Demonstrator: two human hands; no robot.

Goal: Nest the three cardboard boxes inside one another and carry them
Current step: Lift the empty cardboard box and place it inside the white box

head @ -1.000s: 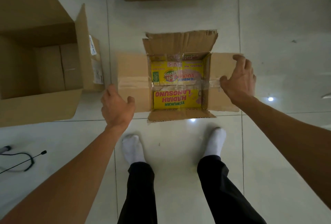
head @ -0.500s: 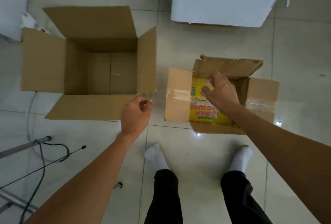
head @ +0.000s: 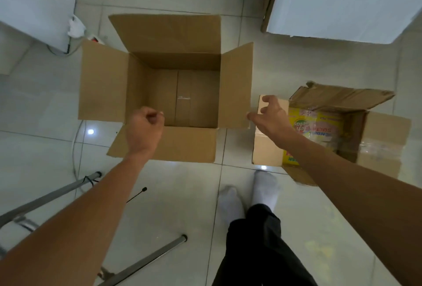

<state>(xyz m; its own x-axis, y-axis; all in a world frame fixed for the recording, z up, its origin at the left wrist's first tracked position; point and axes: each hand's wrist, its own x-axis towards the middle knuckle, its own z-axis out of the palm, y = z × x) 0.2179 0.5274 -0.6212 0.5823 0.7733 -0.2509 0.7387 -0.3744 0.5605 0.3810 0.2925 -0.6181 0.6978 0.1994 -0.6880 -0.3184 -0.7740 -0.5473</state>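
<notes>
A large brown cardboard box stands open on the floor, all flaps spread, nothing inside. To its right sits a smaller worn brown box, open, with a yellow printed box nested in it. My left hand is curled into a loose fist over the large box's near edge and holds nothing. My right hand hovers with fingers apart between the large box's right flap and the small box's left flap, its thumb at the flap's lower corner.
A big white box stands at the back right and a white cabinet at the back left. Metal stand legs and a thin black cable lie on the tiles at the near left. My socked feet stand near the small box.
The view has swung left, bringing the large box to the centre. My right hand left the small box and moved to the large box's right flap. My left hand reached the large box's near edge.
</notes>
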